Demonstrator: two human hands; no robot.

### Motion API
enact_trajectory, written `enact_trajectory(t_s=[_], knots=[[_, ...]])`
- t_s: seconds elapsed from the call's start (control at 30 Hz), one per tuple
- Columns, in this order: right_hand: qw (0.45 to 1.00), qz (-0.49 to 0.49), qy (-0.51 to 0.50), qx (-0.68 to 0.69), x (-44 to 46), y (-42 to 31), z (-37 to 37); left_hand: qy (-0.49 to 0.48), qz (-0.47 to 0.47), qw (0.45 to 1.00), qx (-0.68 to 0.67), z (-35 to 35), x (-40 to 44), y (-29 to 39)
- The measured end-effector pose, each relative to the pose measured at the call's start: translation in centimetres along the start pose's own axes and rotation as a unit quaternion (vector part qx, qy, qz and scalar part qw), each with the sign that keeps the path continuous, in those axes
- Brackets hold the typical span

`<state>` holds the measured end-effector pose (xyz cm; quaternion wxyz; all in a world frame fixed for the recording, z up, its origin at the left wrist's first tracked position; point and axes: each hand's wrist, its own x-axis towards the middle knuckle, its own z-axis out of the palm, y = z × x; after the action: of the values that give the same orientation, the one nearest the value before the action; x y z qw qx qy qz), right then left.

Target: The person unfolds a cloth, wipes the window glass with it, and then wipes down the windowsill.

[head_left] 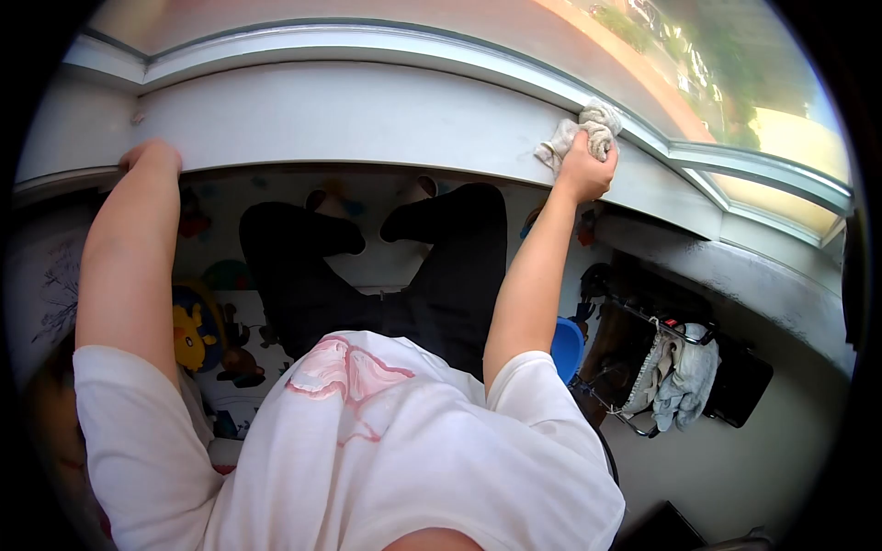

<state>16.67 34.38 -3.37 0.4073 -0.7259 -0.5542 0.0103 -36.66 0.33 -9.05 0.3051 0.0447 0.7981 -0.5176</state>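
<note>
My right hand point(588, 171) is closed around a bunched greyish-white cloth point(599, 129), pressed against the window frame point(514, 87) at the back right of the white windowsill point(349, 115). A loose flap of the cloth hangs to the left, over the sill's surface. At the sill's front left edge rests my left hand point(153, 157). Its back faces up and its fingers are hidden, so their position does not show.
Beyond the sill is window glass point(643, 55). Below it are a yellow toy figure point(190, 338) on the left and a blue basin point(566, 349) on the right. A rack with draped cloths point(684, 376) stands farther right.
</note>
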Motion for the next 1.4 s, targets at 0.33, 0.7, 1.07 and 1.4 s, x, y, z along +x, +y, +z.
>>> enact_trajectory(t_s=[0.33, 0.7, 1.07, 1.4], knots=[[0.948, -0.259, -0.120, 0.144, -12.1, -7.0, 0.3, -0.001, -0.021, 1.000, 0.000, -0.2, 1.7, 0.4], [0.920, -0.317, -0.171, 0.154, -8.2, -3.4, -0.6, 0.004, -0.054, 0.998, -0.029, -0.6, 1.1, 0.2], [0.994, -0.095, -0.058, -0.006, 8.2, 7.2, 0.1, -0.002, -0.078, 0.993, -0.093, -0.7, 0.4, 0.1], [0.964, -0.022, -0.261, -0.052, 9.8, 5.8, -1.2, -0.003, -0.152, 0.955, -0.256, -0.9, -0.5, -0.4]])
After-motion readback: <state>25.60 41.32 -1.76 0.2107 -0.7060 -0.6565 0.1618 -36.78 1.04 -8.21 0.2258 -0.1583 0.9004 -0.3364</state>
